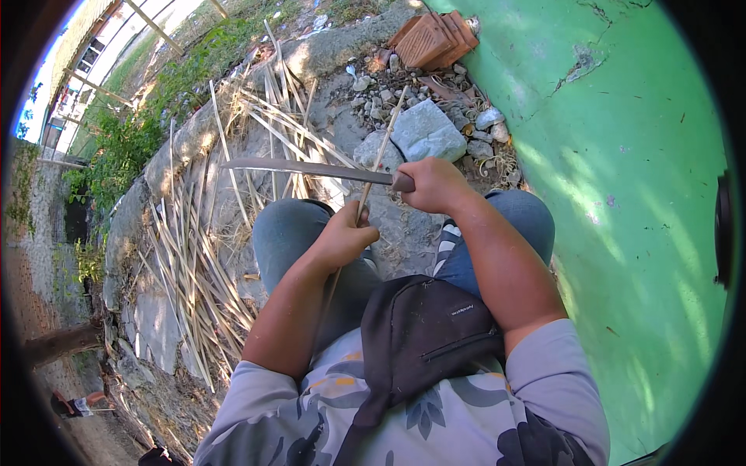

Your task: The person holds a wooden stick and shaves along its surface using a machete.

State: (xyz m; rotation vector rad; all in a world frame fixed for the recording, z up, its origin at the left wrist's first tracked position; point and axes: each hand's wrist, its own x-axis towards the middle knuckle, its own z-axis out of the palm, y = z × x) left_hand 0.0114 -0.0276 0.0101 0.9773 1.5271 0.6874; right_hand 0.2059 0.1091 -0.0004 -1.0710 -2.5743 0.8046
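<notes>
My right hand grips the handle of a long knife, whose grey blade points left and lies flat above my knees. My left hand is closed around a thin pale bamboo strip that rises upward and crosses the blade near its handle. I am seated, with both knees in blue jeans below the hands. A black pouch hangs across my chest.
Several split bamboo strips lie scattered on the rough stone ground to the left. Grey stones and a reddish clay block sit ahead. A green painted wall runs along the right. Plants grow at the far left.
</notes>
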